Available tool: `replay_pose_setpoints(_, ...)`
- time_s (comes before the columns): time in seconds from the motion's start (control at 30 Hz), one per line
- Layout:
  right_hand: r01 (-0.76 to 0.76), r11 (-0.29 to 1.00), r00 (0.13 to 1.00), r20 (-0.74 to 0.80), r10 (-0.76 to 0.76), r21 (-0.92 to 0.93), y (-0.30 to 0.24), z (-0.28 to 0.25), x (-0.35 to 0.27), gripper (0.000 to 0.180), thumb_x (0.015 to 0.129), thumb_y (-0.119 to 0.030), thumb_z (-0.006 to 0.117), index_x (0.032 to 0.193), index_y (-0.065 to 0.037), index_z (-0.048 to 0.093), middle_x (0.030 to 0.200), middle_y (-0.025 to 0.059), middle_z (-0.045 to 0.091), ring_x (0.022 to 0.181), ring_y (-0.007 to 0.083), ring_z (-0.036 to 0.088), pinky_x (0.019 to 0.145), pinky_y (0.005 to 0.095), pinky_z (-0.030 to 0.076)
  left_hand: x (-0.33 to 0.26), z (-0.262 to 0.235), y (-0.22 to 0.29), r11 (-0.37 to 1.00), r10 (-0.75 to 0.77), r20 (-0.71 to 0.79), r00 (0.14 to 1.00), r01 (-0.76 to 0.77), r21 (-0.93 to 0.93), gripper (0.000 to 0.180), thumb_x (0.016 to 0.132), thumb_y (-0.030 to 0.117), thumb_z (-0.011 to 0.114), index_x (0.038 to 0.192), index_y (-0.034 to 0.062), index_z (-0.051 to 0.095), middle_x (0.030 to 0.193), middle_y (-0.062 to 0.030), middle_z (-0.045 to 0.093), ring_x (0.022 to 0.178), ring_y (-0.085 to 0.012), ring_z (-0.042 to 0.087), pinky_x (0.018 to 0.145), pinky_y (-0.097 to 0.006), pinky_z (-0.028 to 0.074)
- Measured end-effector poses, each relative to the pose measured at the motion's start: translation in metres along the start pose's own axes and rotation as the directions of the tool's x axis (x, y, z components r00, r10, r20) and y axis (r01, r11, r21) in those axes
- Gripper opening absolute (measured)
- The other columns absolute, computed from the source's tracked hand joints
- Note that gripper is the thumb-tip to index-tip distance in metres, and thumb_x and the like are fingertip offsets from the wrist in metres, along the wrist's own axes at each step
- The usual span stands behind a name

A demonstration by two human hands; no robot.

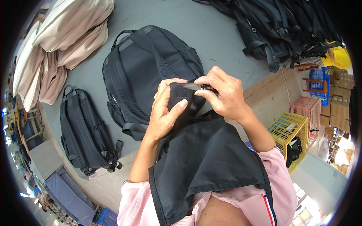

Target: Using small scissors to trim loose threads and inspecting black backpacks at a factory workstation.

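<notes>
A large black backpack (135, 75) lies on the grey table (220, 43), its straps facing up. Just off its near right side, my left hand (160, 113) is closed on a black strap piece (181, 93) with a stitched square, thumb pressing its front. In the fingers of my right hand (228, 92) is a small tool that looks like thread snips (191, 86). Its grey pointed blade lies against the upper edge of the strap piece; its dark handle is mostly covered by my fingers. My black apron (211, 154) hangs below both hands.
A smaller black backpack (81, 128) lies on the table at left. Beige bags (71, 34) are piled at the far left, more black backpacks (267, 30) at the far right. Beyond the table's right edge stand a yellow crate (288, 126), a pink crate (307, 107) and cardboard boxes (339, 109).
</notes>
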State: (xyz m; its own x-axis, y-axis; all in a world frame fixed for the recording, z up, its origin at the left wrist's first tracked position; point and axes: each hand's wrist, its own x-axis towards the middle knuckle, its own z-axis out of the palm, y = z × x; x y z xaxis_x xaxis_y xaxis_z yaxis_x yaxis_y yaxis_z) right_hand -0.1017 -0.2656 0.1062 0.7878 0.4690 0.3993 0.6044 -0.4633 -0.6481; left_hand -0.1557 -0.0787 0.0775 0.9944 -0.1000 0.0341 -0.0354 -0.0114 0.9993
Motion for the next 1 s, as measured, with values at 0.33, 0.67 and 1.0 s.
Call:
replay_pose_setpoints(0.33, -0.083, 0.996, 0.996, -0.033, 0.084, 0.033, 0.000, 0.006, -0.002, 0.016, 0.073, -0.012, 0.073, 0.086, -0.009, 0.064, 0.072, 0.0022, 0.054, 0.055, 0.0181, 0.054, 0.050, 0.0291, 0.043, 0.001, 0.002, -0.006, 1.000, 0.008, -0.004, 1.000, -0.009, -0.022, 0.041, 0.081, 0.025, 0.063, 0.113, -0.0001, 0.057, 0.115, -0.0116, 0.053, 0.105, -0.0251, 0.051, 0.092, -0.035, 0.039)
replay_pose_setpoints(0.67, -0.581, 0.706, 0.778, 0.021, 0.628, 0.405, 0.037, 0.008, -0.039, 0.024, 0.076, -0.008, 0.074, 0.096, -0.005, 0.060, 0.069, -0.0035, 0.044, 0.062, 0.0046, 0.046, 0.056, 0.0228, 0.040, 0.017, -0.027, 0.030, 0.651, 0.407, -0.077, 0.910, -0.230, 0.723, 0.049, 0.072, 0.041, 0.074, 0.092, 0.0002, 0.055, 0.109, -0.0105, 0.056, 0.102, -0.0250, 0.049, 0.095, -0.040, 0.024)
replay_pose_setpoints(1.0, -0.694, 0.417, 0.610, 0.172, 0.773, 0.586, 0.041, 0.058, -0.071, 0.040, 0.077, -0.017, 0.076, 0.099, -0.008, 0.044, 0.093, -0.0008, 0.044, 0.081, 0.0059, 0.043, 0.072, 0.0213, 0.038, 0.094, -0.034, -0.060, 0.142, 0.352, 0.091, 0.932, -0.149, 0.979, 0.033, 0.067, 0.021, 0.078, 0.089, 0.0052, 0.058, 0.126, -0.0122, 0.051, 0.115, -0.0285, 0.047, 0.102, -0.051, 0.024)
